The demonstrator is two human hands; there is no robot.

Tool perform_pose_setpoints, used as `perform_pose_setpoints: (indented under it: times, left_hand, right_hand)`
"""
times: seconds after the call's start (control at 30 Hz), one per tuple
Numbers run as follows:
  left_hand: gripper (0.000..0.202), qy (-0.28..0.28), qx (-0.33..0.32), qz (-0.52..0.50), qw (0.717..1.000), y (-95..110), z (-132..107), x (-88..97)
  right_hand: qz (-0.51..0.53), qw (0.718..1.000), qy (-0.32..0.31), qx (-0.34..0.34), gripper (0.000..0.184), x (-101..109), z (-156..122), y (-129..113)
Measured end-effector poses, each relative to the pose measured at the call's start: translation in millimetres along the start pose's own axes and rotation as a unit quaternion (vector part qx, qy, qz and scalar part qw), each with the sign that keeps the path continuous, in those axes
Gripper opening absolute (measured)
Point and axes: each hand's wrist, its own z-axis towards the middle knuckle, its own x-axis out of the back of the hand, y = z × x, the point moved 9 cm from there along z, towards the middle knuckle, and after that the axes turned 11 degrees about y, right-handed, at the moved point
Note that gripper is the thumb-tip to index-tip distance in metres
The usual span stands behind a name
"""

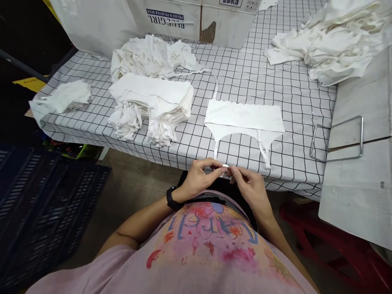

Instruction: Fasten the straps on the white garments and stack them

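A flat white garment piece [245, 116] with thin straps hanging from its lower edge lies on the checked tablecloth [245, 69] in front of me. Just below the table's front edge, my left hand [199, 179] and my right hand [248, 185] meet at their fingertips. Both pinch a small white clip or strap end [226, 166] between thumb and forefinger. The left strap of the garment runs down toward that spot. A black watch sits on my left wrist.
A neat stack of folded white pieces [156, 100] lies at the left, with loose white heaps behind it [153, 55], at the far left [65, 96] and at the back right [333, 38]. Cardboard boxes [196, 18] stand at the back. A metal wire frame [337, 136] and grey boards are at right; dark crates [39, 212] on the floor left.
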Motion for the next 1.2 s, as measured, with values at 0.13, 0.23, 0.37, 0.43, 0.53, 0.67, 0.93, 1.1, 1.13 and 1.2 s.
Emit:
perform_pose_setpoints:
  times: [0.13,0.23,0.37,0.43,0.53,0.67,0.93,1.1,1.13,1.2]
  left_hand:
    - [0.026,-0.039,0.132,-0.063,0.988,-18,6,-9.6]
    - [0.025,-0.054,0.134,-0.051,0.988,-19,12,-14.6]
    - [0.023,-0.058,0.09,0.035,0.994,-9,19,-15.4]
    - [0.021,-0.072,0.059,0.073,0.993,-3,24,-15.4]
    - [0.015,-0.066,-0.037,0.139,0.987,7,41,-10.4]
    - [0.015,-0.023,-0.218,0.284,0.934,16,79,-6.5]
    - [0.023,-0.104,-0.251,0.449,0.851,-14,153,-36.5]
    - [0.015,-0.116,-0.251,0.47,0.838,-23,169,-43.5]
    - [0.014,-0.115,-0.254,0.468,0.839,-24,170,-43.6]
    - [0.016,-0.112,-0.261,0.461,0.841,-26,173,-42.9]
  right_hand:
    - [0.055,0.997,0.018,0.055,0.029,9,7,-17]
    - [0.119,0.992,-0.017,0.034,0.02,-2,11,-22]
    - [0.151,0.988,-0.007,0.016,0.014,-7,19,-23]
    - [0.162,0.987,0.013,0.0,0.016,-5,26,-21]
    - [0.191,0.979,0.05,-0.043,0.022,2,39,-16]
    - [0.212,0.973,0.064,-0.069,0.024,6,60,-19]
    - [0.189,0.974,0.077,-0.097,0.025,-3,103,-17]
    - [0.143,0.982,0.072,-0.101,0.025,-7,127,-18]
    - [0.136,0.983,0.071,-0.101,0.025,-8,131,-18]
    - [0.125,0.984,0.069,-0.105,0.024,-11,137,-20]
